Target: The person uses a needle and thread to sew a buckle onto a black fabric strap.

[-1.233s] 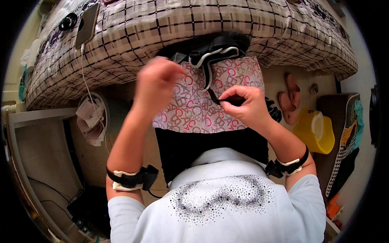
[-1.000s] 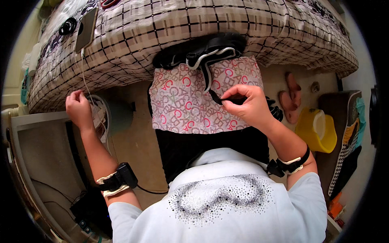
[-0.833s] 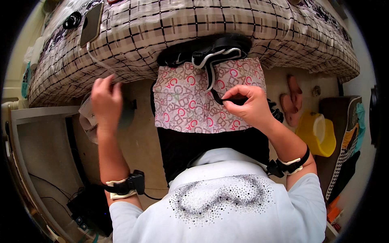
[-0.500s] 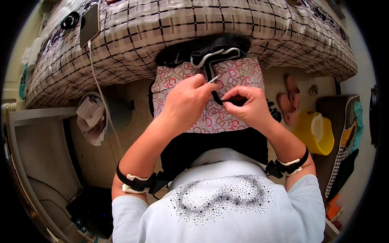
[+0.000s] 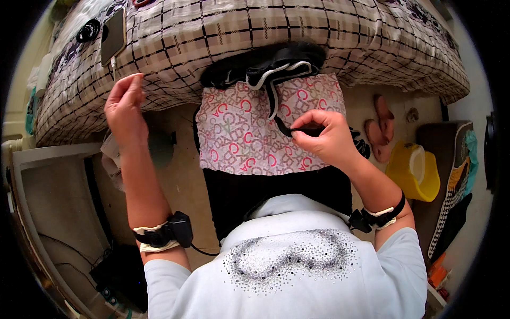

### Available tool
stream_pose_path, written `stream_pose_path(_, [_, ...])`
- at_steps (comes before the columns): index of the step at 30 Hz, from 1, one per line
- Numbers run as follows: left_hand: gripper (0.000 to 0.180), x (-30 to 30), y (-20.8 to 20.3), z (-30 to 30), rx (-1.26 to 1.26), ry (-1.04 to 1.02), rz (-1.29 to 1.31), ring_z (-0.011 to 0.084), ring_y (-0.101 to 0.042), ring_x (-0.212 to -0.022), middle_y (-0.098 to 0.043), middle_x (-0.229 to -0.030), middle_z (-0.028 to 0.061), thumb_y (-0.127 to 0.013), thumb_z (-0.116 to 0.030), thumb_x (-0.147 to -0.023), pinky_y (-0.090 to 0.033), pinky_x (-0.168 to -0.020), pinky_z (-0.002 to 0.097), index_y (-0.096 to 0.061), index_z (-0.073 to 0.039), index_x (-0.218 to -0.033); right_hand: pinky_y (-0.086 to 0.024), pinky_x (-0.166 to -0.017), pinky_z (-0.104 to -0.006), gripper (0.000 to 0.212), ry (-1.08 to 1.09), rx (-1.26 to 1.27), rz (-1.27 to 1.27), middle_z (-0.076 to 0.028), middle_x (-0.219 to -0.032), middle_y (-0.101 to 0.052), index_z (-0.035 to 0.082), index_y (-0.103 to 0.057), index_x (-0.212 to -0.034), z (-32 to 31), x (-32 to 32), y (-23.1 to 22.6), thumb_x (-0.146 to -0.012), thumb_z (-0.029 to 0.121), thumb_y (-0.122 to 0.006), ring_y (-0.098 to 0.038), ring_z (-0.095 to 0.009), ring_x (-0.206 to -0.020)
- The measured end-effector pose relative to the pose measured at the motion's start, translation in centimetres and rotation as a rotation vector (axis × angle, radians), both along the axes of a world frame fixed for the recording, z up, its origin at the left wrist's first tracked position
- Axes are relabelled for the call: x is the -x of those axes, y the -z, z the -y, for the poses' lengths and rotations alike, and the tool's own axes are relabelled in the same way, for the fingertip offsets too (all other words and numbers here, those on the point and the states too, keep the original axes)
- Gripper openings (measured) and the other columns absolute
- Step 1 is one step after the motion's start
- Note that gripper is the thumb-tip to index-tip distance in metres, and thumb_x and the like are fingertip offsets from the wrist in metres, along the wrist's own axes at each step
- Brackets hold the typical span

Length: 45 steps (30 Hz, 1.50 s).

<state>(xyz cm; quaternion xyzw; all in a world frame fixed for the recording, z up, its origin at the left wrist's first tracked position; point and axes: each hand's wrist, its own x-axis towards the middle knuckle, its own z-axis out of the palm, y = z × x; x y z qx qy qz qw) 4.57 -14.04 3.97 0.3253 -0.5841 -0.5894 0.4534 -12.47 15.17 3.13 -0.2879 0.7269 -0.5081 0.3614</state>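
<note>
Plaid bed (image 5: 228, 29) ahead — left hand (image 5: 125, 106) swung outward, seemingly pressed together; right hand (image 5: 330, 139) still pinching black strap (image 5: 281, 126).

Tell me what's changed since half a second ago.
The left hand has swung from over the patterned cloth out to the left, now in front of the plaid bedcover's edge. The thin white thing at its fingertips then can't be made out now; whether it was let go, I can't tell. Unchanged: the right hand pinches the black strap.

left hand (image 5: 126, 109) | swung leftward | from over the patterned cloth (image 5: 236, 135) | to near the plaid bedspread (image 5: 183, 58)
</note>
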Motion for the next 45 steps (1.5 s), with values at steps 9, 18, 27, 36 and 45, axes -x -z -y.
stream_pose_path(9, [0.019,-1.8,0.3,1.2,0.692,-0.092,0.604,0.0054,-0.047,-0.068,-0.059,-0.081,-0.0006,-0.055,-0.015,-0.092,-0.04,-0.062,0.0212,-0.067,-0.006,-0.104,-0.048,-0.056,-0.0222,0.015,-0.014,-0.001,-0.175,-0.007,-0.07,-0.066,-0.002,-0.067,-0.083,0.3,-0.5,0.1,-0.071,0.007,-0.067,-0.059,-0.008,-0.06])
stream_pose_path(18, [0.025,4.3,0.0,-9.6,0.707,0.473,0.143,0.0187,-0.058,-0.07,-0.056,-0.079,0.0102,-0.042,0.017,-0.076,-0.048,-0.065,0.027,-0.054,0.0,-0.091,-0.047,-0.054,-0.0249,0.013,0.05,-0.071,-0.246,-0.01,-0.069,-0.065,-0.001,-0.068,-0.08,0.3,-0.3,-0.1,-0.071,0.009,-0.07,-0.061,-0.013,-0.058])
stream_pose_path(27, [0.019,7.7,3.0,-13.0,0.707,0.797,0.204,0.0262,-0.064,-0.078,-0.065,-0.084,0.0121,-0.055,0.011,-0.076,-0.051,-0.069,0.0316,-0.06,0.0,-0.089,-0.049,-0.051,-0.0303,0.015,-0.125,0.214,-1.117,-0.008,-0.076,-0.062,0.006,-0.059,-0.077,-1.3,-0.2,1.6,-0.066,0.006,-0.07,-0.061,-0.023,-0.061])
stream_pose_path(36, [0.024,7.2,3.5,-11.4,0.674,0.807,0.162,0.0229,-0.066,-0.076,-0.066,-0.085,0.0113,-0.054,0.015,-0.07,-0.052,-0.064,0.0272,-0.065,0.0,-0.084,-0.051,-0.053,-0.0285,0.019,-0.269,0.367,-1.213,-0.012,-0.085,-0.064,0.001,-0.064,-0.085,-1.8,1.1,2.3,-0.067,0.008,-0.064,-0.063,-0.021,-0.064])
stream_pose_path(45, [0.029,7.3,3.8,-11.2,0.785,0.824,0.145,0.0256,-0.064,-0.075,-0.064,-0.083,0.0097,-0.057,0.014,-0.063,-0.053,-0.062,0.0307,-0.065,-0.003,-0.084,-0.052,-0.055,-0.0288,0.024,-0.313,0.408,-1.285,-0.012,-0.085,-0.063,0.0,-0.064,-0.084,-1.5,1.4,2.2,-0.062,0.008,-0.061,-0.063,-0.022,-0.066])
